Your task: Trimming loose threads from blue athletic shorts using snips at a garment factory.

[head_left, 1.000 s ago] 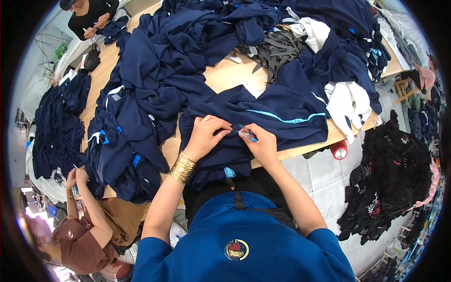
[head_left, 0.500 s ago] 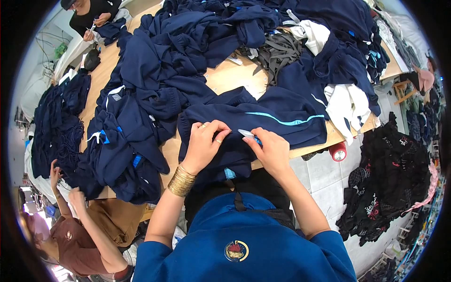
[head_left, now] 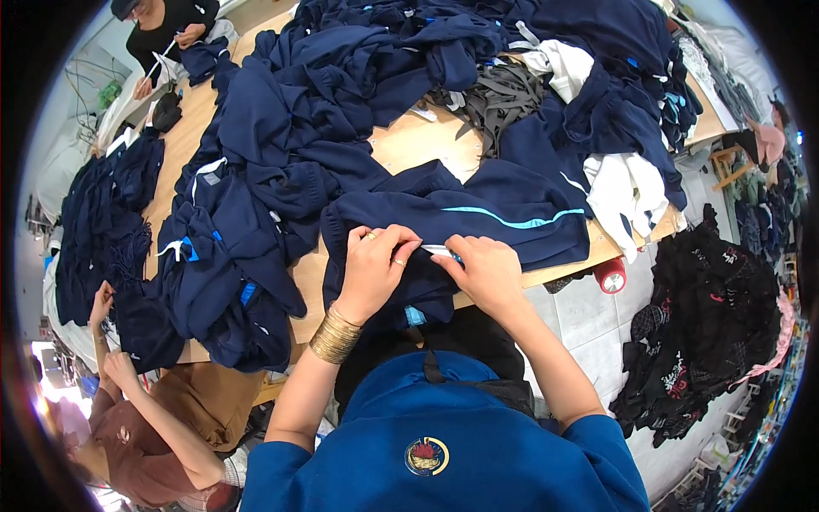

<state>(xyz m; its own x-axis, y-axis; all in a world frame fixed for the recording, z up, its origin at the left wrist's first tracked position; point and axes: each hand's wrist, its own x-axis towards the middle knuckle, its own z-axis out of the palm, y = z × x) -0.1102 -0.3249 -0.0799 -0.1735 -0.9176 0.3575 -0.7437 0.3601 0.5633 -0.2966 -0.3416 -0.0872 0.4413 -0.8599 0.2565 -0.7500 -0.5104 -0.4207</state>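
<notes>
A navy garment (head_left: 388,209) with a light-blue stripe (head_left: 520,224) lies across the table's front edge before me. My left hand (head_left: 380,266) is closed on the garment, thumb and forefinger pinched together. Any thread between those fingertips is too small to make out. Gold bangles circle that wrist. In my right hand (head_left: 485,269) are small thread snips (head_left: 438,250), with silver blades and a bit of blue at the handle. Their blades point left, and the tips reach the left fingertips. The right fingers hide most of the handle.
Navy garments (head_left: 299,111) are heaped over the wooden table (head_left: 426,145). Dark grey strips (head_left: 503,94) and white cloth (head_left: 627,192) lie among them. A red cylinder (head_left: 610,276) and a black clothes pile (head_left: 699,333) are at right. Co-workers handle cloth at far left and lower left.
The snips' blades have moved left and now meet my left fingertips; before, a small gap lay between them. The lower-left co-worker's hands have shifted slightly.
</notes>
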